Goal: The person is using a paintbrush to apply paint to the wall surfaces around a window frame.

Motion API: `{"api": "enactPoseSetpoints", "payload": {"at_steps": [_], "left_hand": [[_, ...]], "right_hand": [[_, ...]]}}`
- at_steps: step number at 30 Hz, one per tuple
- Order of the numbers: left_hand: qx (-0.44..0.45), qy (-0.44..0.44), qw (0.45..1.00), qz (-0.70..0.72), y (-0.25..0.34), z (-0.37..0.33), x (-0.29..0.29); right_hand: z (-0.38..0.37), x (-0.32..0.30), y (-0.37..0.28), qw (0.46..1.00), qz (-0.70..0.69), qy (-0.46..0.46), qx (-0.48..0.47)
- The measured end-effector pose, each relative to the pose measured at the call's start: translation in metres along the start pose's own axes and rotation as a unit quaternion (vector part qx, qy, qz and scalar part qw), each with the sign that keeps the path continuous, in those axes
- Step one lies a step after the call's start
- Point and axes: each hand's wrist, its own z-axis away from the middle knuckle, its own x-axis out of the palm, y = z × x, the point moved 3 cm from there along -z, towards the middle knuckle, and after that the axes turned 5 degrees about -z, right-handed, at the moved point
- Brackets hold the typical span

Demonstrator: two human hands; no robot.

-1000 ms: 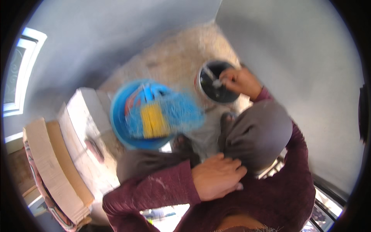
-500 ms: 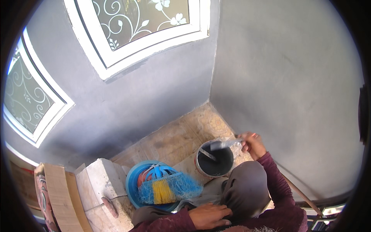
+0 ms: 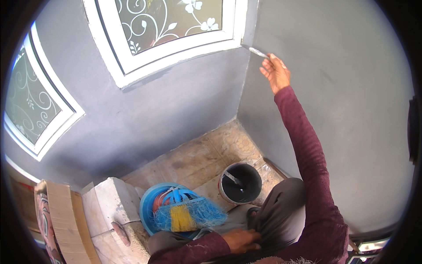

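My right hand (image 3: 277,73) is raised at the end of an outstretched arm and grips a paintbrush (image 3: 257,52) by its pale handle. The dark bristle end meets the lower right corner of the white window frame (image 3: 176,59), close to where the two grey walls join. On my lap lies my left hand (image 3: 241,240), fingers loosely stretched and holding nothing. A bucket (image 3: 221,190) of dark grey paint stands on the floor in front of my knee, with a flat paint-smeared stick (image 3: 232,177) leaning inside it.
Left of the bucket, a blue basin (image 3: 146,211) holds a broom head (image 3: 189,215) with blue and yellow bristles. Tiled steps (image 3: 115,198) and a cardboard sheet (image 3: 68,220) stand farther left. A second window (image 3: 39,103) is at the far left; the grey wall (image 3: 351,110) rises on my right.
My right hand has lifted the paintbrush from above the paint bucket up to the window frame's corner. My left hand has stayed on my lap.
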Motion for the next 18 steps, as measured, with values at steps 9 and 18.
{"api": "enactPoseSetpoints", "payload": {"at_steps": [9,18], "left_hand": [[0.012,0.059,0.996,-0.066,-0.004,0.001,-0.008],[-0.047,0.029,0.996,-0.074,-0.017,0.003,0.007]], "right_hand": [[-0.019,0.021,0.035,0.98,0.105,0.078,-0.152],[-0.025,0.017,0.04,0.967,0.131,0.111,-0.189]]}}
